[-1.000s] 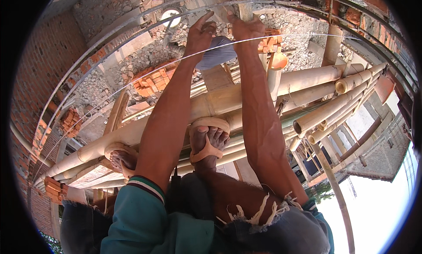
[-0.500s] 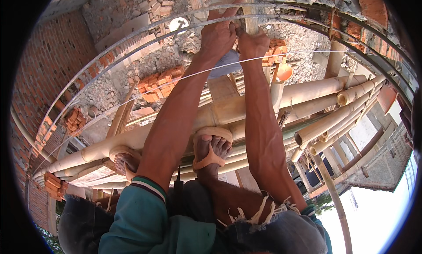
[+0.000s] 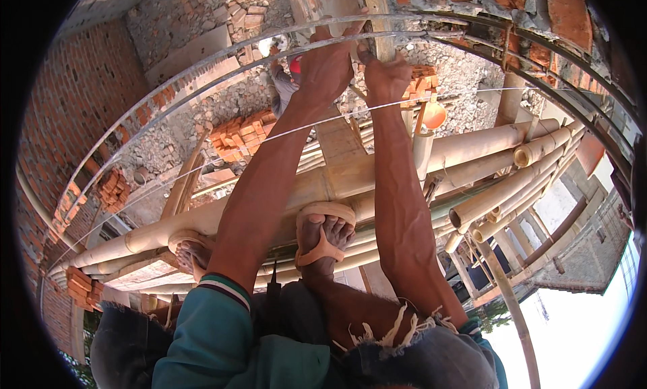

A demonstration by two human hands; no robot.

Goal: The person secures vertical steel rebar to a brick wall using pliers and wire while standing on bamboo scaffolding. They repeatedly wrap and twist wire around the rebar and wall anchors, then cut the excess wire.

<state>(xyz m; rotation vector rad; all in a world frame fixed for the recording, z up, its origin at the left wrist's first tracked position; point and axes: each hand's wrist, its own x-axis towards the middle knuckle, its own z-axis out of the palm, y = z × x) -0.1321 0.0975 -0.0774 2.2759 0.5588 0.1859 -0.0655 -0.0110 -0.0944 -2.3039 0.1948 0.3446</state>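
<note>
Both my arms reach forward to two long, thin steel bars [image 3: 222, 64] that arc across the far part of the view. My left hand [image 3: 328, 66] is at these bars with some fingers stretched out and apart; the bars partly cover them. Beside it, my right hand [image 3: 387, 76] is closed in a fist by an upright wooden post [image 3: 379, 18]. What the fist holds is hidden. A pale string [image 3: 253, 145] runs slantwise across the view, past my forearms.
My sandalled feet rest on bamboo poles [image 3: 168, 227] high above rubble. Below are brick stacks [image 3: 242, 134], an orange bowl-like container [image 3: 434, 115] and a person in grey with red headwear [image 3: 295, 64]. Brick masonry [image 3: 566, 18] stands far right; cut pole ends [image 3: 465, 214] jut right.
My left hand has shifted slightly down and left. The person below has come out from behind my hands to the left of my left wrist. My right hand stays closed near the post.
</note>
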